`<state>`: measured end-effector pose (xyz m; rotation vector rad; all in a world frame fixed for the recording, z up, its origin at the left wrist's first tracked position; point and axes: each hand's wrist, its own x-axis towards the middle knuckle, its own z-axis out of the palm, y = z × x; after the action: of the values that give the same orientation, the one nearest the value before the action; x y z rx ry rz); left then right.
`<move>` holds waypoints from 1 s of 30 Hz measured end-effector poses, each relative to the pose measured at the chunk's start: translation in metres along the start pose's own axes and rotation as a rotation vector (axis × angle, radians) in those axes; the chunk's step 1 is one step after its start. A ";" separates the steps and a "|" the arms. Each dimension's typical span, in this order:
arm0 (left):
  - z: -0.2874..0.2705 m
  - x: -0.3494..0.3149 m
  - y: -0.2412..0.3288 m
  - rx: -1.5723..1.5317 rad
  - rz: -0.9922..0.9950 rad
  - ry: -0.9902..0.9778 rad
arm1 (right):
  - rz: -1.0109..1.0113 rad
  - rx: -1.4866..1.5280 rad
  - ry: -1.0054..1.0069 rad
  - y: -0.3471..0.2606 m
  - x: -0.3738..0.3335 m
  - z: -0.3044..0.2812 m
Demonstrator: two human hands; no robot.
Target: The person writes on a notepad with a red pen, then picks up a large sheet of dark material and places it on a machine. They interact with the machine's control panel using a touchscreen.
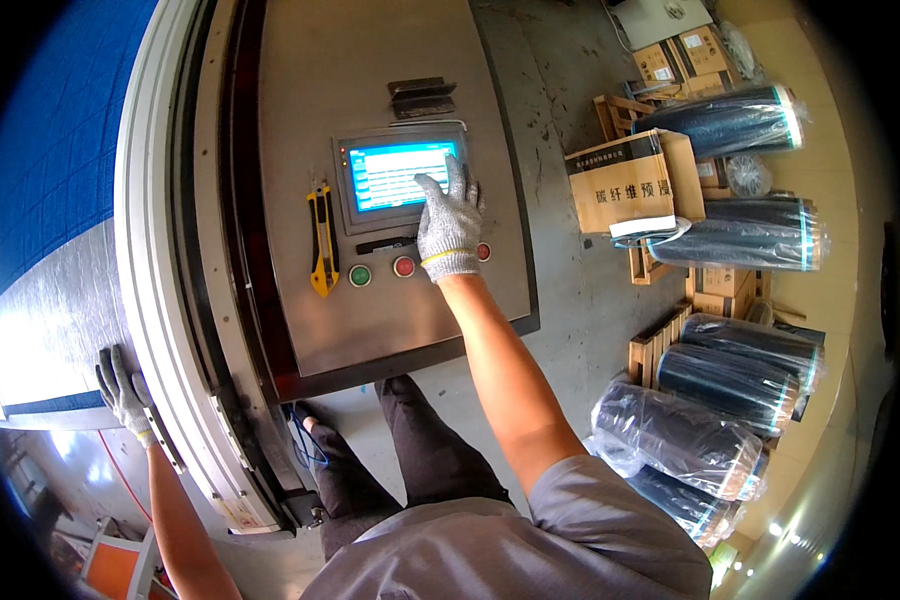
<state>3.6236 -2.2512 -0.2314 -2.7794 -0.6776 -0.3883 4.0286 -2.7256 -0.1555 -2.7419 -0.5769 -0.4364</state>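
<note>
My right hand (452, 222), in a grey knit glove, reaches over the touchscreen (385, 180) on a metal control cabinet. Its fingers are apart, and a fingertip is at the lit blue and white display; whether it presses cannot be made out. My left hand (123, 395), gloved too, lies with fingers stretched on the near edge of the silvery sheet (60, 310), beside a white machine rail (160, 270). Neither hand holds anything. Left of the screen lies a yellow and black utility knife (322, 240). Below the screen are a green button (359, 276) and a red button (403, 266).
A blue surface (55, 120) extends beyond the silvery sheet. Across the floor at right, several plastic-wrapped dark rolls (735, 245) sit on wooden pallets with cardboard boxes (635, 185). A dark bracket (422, 98) is fixed above the screen. Blue cable (305, 440) hangs near my feet.
</note>
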 end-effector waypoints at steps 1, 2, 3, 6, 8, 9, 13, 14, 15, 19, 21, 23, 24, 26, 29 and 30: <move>-0.001 0.001 0.001 0.003 -0.003 0.001 | 0.013 -0.024 -0.031 0.004 -0.003 0.003; -0.002 0.000 0.001 0.007 -0.008 0.001 | 0.023 -0.045 -0.064 0.001 -0.001 0.000; 0.000 -0.002 -0.001 0.016 -0.006 0.002 | 0.011 -0.042 -0.101 -0.002 0.000 -0.002; 0.002 -0.001 -0.001 0.021 -0.005 -0.001 | -0.034 -0.021 -0.184 -0.016 -0.003 -0.005; -0.001 0.001 0.003 0.001 -0.024 -0.009 | -0.071 0.027 -0.225 -0.018 -0.007 0.004; 0.000 0.000 0.002 -0.007 -0.020 -0.001 | -0.088 0.019 -0.192 -0.018 -0.008 0.005; -0.001 -0.003 0.005 -0.083 -0.080 -0.010 | 0.063 0.013 -0.172 -0.015 -0.003 -0.011; -0.002 -0.002 0.003 -0.062 -0.073 -0.026 | 0.058 0.038 -0.089 -0.005 -0.002 -0.011; -0.006 0.003 0.004 -0.042 -0.063 -0.043 | 0.053 -0.046 -0.039 0.004 -0.003 -0.010; -0.010 0.005 0.008 -0.056 -0.049 -0.018 | -0.015 -0.118 0.025 0.023 -0.007 -0.004; -0.012 0.006 0.011 -0.047 -0.074 -0.035 | 0.009 -0.050 0.088 0.015 -0.010 -0.008; -0.018 0.005 0.015 -0.026 -0.096 -0.068 | 0.032 0.026 0.119 0.000 -0.018 -0.019; -0.015 0.005 0.011 -0.039 -0.095 -0.069 | 0.023 0.034 0.127 -0.005 -0.027 -0.021; -0.018 0.005 0.014 -0.031 -0.113 -0.089 | 0.009 0.045 0.144 -0.014 -0.044 -0.022; -0.022 0.007 0.020 -0.042 -0.096 -0.055 | -0.005 0.143 0.169 -0.026 -0.059 -0.023; -0.022 0.007 0.019 -0.032 -0.095 -0.057 | -0.002 0.160 0.158 -0.029 -0.059 -0.024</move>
<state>3.6346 -2.2716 -0.2125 -2.8050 -0.8266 -0.3421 3.9595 -2.7288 -0.1481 -2.5273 -0.5492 -0.5756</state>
